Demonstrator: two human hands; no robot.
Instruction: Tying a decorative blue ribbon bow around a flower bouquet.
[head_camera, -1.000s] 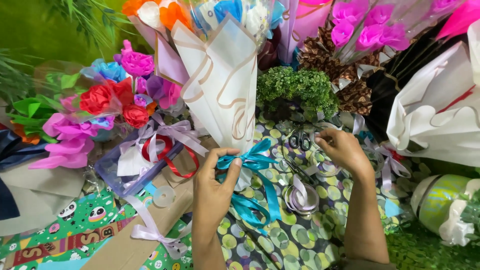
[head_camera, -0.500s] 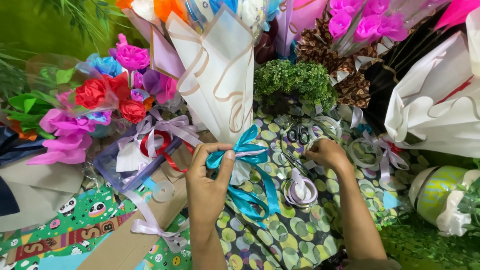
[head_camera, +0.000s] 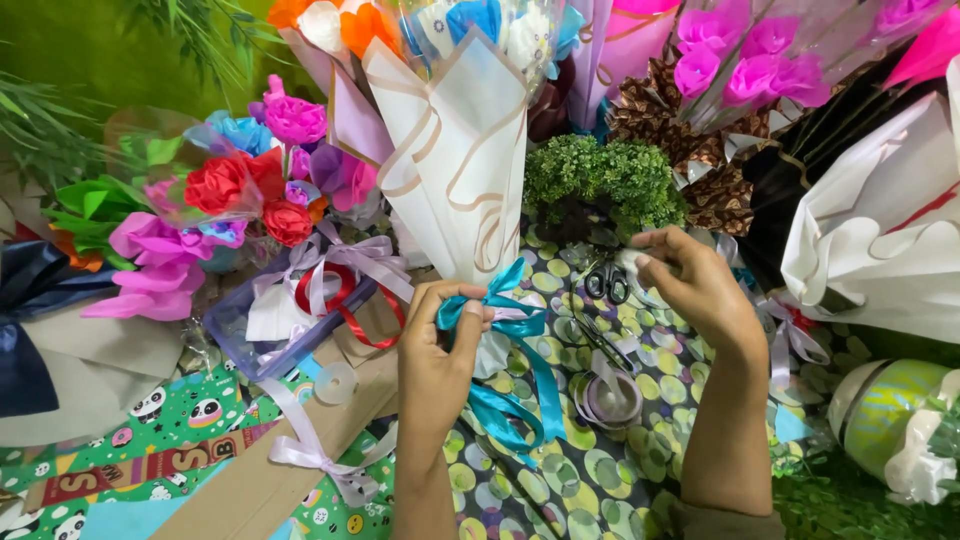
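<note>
the largest thing here is the white paper-wrapped bouquet (head_camera: 455, 150), a cone with tan edging that stands upright at the centre, its narrow foot coming down to the dotted wrapping sheet (head_camera: 560, 480) on the table. other bouquets crowd behind and to both sides of it. right at the cone's foot sits the teal ribbon bow (head_camera: 500, 320), loops up, tails trailing down over the dotted sheet. the left hand (head_camera: 440, 350) is just below the cone's foot, its fingers (head_camera: 470, 312) pinching the bow's left loop at the knot. the right hand (head_camera: 695, 285) is to the right of the cone, fingers loosely curled and reaching down at the black scissors (head_camera: 605, 283), which lie just right of the bow; whether it touches them is unclear. below the scissors is a lilac ribbon spool (head_camera: 610, 398).

to do this well, i'd judge the pinch should stay tight on the knot so the loops keep shape, and the scissors should be lifted by the handles, blades away from the paper.
</note>
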